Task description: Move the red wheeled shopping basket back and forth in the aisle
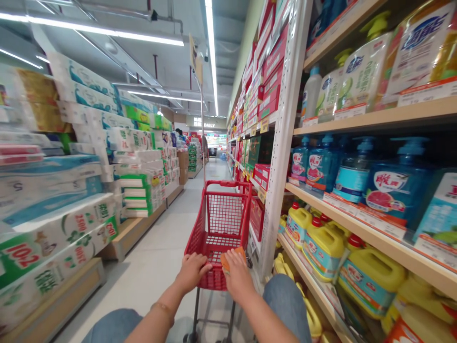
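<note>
A red plastic shopping cart (228,214) stands in the aisle in front of me, its basket showing a bare grid. My left hand (193,271) is closed over the left part of the cart's near edge. On the right part rests my right hand (234,272), with an orange object (240,253) under its fingers against the cart; what that object is cannot be made out. A thin pole (202,119) rises beyond the left side of the cart. My two knees show at the bottom, one on each side.
Shelves on the right hold blue pump bottles (391,176), yellow jugs (371,276) and red boxes (274,71), behind a white upright (282,143). Stacked paper packs (60,243) line the left on low wooden platforms (134,233). The tiled aisle floor (157,247) runs ahead.
</note>
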{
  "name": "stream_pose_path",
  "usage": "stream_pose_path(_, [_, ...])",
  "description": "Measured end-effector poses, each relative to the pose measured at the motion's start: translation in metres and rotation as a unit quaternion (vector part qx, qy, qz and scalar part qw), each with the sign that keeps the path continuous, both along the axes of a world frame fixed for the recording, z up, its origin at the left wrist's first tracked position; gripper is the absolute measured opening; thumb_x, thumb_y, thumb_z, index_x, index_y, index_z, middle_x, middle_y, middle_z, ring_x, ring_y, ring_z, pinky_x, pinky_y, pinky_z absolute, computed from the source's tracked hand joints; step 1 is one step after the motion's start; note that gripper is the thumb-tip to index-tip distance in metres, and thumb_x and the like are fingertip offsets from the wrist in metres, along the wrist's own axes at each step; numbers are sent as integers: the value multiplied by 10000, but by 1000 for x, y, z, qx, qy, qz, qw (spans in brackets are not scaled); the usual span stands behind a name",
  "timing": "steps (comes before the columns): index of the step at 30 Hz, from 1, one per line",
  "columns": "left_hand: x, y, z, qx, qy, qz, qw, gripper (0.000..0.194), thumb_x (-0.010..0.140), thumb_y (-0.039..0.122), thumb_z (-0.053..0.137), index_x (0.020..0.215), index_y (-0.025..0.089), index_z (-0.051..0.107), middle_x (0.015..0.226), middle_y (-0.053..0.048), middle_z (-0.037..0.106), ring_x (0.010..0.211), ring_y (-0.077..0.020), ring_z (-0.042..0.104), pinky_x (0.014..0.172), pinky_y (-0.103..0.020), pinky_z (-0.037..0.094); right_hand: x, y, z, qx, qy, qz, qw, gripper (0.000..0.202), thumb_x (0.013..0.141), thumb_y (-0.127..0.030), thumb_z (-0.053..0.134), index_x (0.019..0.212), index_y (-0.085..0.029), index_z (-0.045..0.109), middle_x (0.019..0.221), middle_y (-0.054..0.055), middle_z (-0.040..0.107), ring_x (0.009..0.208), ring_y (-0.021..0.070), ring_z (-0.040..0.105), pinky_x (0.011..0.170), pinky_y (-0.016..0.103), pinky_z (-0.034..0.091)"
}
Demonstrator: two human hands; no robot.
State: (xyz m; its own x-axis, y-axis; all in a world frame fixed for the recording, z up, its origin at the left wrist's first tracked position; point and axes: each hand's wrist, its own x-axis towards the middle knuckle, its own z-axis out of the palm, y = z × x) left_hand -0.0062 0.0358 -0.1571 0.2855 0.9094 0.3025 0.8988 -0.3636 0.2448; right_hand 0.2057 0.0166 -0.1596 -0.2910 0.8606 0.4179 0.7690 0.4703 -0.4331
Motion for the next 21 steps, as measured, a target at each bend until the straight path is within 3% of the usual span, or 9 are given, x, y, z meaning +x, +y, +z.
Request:
stream_pose_path(3, [-9, 2, 4, -10, -1, -45, 999, 459, 955, 528, 291, 816, 229, 610, 865, -11, 679, 862, -185, 562, 811, -339, 322, 14, 1, 4, -3, -15, 0, 1000, 536, 842, -168, 473, 1377, -163, 479, 1448, 55, 449, 1381, 194, 325, 1160, 395, 224])
stream_pose_path(6, [-12, 6, 2, 0, 11, -44, 999, 480, 957, 529, 282, 819, 211, 613, 864, -31, 683, 857, -192, 576, 812, -339, 336, 17, 4, 6, -10, -22, -32, 999, 599, 803, -124, 469, 1401, -139, 447, 1473, 63, 409, 1394, 197, 299, 1165, 388, 213])
stream_pose_path(10, [-1, 7, -4, 22, 38, -14, 999, 480, 960, 518, 284, 818, 202, 616, 863, -47, 687, 853, -214, 583, 797, -355, 341, -14, 2, -2, -14, 2, -90, 996, 616, 781, -109, 482, 1397, -119, 453, 1470, 90, 406, 1399, 212, 287, 1174, 398, 182])
stream_pose_path(14, [2, 3, -5, 30, 48, -26, 998, 462, 974, 476, 261, 840, 203, 608, 873, -48, 681, 855, -216, 584, 792, -360, 351, -43, -5, -8, -2, 25, -49, 999, 554, 849, -176, 468, 1402, -140, 449, 1471, 77, 403, 1391, 211, 305, 1163, 402, 222])
stream_pose_path(18, [-15, 1, -1, 35, 43, -69, 996, 442, 979, 462, 248, 856, 207, 588, 898, -41, 669, 872, -201, 573, 820, -350, 364, -26, -3, -6, 11, 14, -21, 1000, 525, 880, -224, 468, 1402, -170, 451, 1460, 59, 425, 1382, 201, 324, 1156, 398, 243])
stream_pose_path(21, [-20, 4, -2, 36, 58, -46, 997, 437, 982, 443, 243, 856, 204, 586, 900, -48, 671, 880, -210, 573, 847, -366, 368, -10, 4, -3, 13, 1, -53, 999, 534, 876, -206, 459, 1408, -160, 440, 1460, 69, 424, 1387, 205, 313, 1158, 410, 233])
